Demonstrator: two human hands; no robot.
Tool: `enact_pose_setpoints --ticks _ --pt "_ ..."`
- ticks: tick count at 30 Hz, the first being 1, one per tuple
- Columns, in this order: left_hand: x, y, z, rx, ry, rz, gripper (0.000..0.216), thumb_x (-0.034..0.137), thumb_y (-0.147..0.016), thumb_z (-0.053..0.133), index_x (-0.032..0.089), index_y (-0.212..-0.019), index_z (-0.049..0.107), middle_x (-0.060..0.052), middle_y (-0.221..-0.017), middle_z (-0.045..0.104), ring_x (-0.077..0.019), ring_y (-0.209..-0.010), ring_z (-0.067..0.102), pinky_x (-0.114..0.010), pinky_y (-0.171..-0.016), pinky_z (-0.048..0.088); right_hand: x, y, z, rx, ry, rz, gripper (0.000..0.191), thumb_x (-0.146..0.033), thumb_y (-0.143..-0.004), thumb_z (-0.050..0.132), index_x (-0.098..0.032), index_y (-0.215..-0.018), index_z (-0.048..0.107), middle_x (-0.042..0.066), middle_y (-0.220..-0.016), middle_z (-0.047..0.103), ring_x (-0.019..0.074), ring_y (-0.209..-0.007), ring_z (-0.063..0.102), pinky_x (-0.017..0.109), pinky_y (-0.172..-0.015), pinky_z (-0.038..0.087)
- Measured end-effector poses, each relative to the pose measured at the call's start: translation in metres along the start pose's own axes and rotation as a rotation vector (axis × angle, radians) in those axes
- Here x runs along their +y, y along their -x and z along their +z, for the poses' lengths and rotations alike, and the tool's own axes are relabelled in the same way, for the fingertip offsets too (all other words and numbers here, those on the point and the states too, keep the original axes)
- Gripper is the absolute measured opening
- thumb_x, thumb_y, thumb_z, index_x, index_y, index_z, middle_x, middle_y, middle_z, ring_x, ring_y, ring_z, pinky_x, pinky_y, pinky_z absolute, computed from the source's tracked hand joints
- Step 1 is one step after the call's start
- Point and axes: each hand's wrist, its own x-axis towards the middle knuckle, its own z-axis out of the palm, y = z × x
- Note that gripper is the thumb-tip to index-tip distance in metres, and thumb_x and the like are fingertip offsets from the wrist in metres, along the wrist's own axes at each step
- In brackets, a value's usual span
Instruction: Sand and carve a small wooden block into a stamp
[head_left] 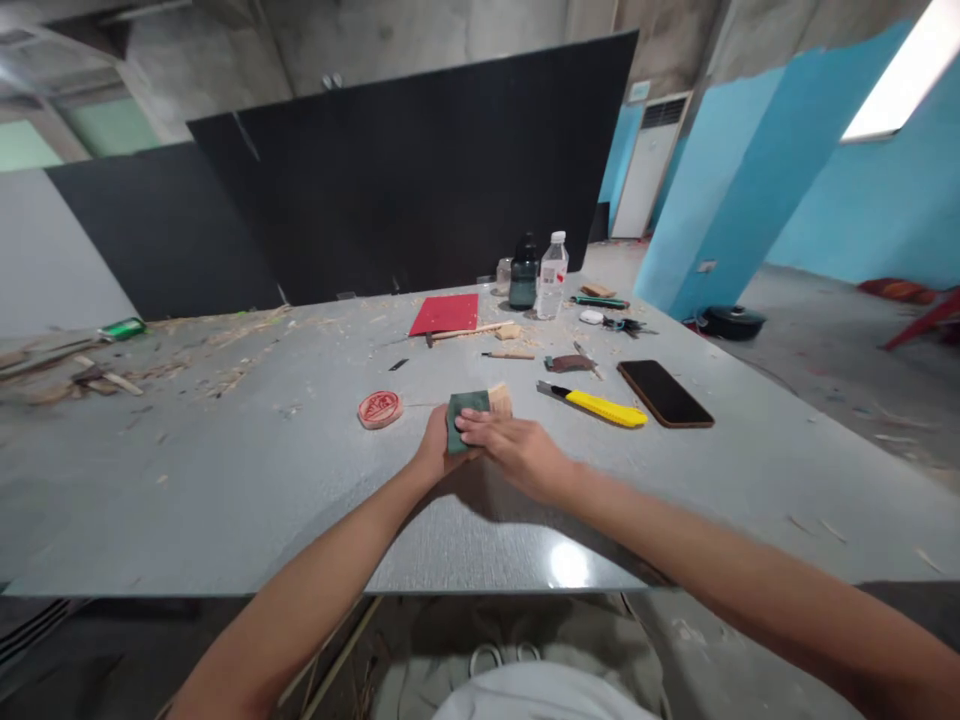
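My left hand (436,446) is closed around the left side of a pale piece of wood (500,400), low over the table. A folded dark green sheet, like sandpaper (468,400), covers most of the wood. My right hand (525,452) presses that sheet onto the wood with its fingers together. Left of my hands lies a round wooden piece with a red carved pattern (380,409). On the right side, a yellow utility knife (600,406) lies with its blade end toward my hands.
A phone (666,393) lies to the right. Farther back are a wooden-handled carving tool (510,356), a red sheet (445,314), a clear water bottle (553,277), a dark bottle (523,275) and keys (626,325). Wood shavings (225,365) litter the grey table (247,480); a black board (420,180) stands behind.
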Motion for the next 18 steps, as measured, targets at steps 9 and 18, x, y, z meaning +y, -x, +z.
enact_pose_setpoints --ticks 9,18 --pt "0.010 0.008 0.001 0.048 -0.141 -0.123 0.025 0.036 -0.081 0.073 0.012 -0.085 0.079 -0.003 -0.075 0.070 -0.0165 -0.066 0.060 -0.028 -0.064 0.046 0.024 0.013 -0.008 0.111 0.154 0.235 0.039 -0.019 -0.108 0.054 -0.025 -0.146 0.062 0.011 -0.136 0.078 0.0263 -0.120 0.079 0.042 -0.097 0.069" --pt "0.018 0.013 0.001 -0.017 -0.278 -0.007 0.020 0.035 -0.088 0.073 0.016 -0.081 0.076 -0.001 -0.074 0.070 -0.0174 -0.070 0.059 -0.029 -0.066 0.042 0.013 0.002 -0.020 0.276 0.091 0.327 0.022 -0.021 -0.108 0.058 -0.025 -0.127 0.068 0.009 -0.130 0.081 0.0255 -0.114 0.081 0.042 -0.093 0.069"
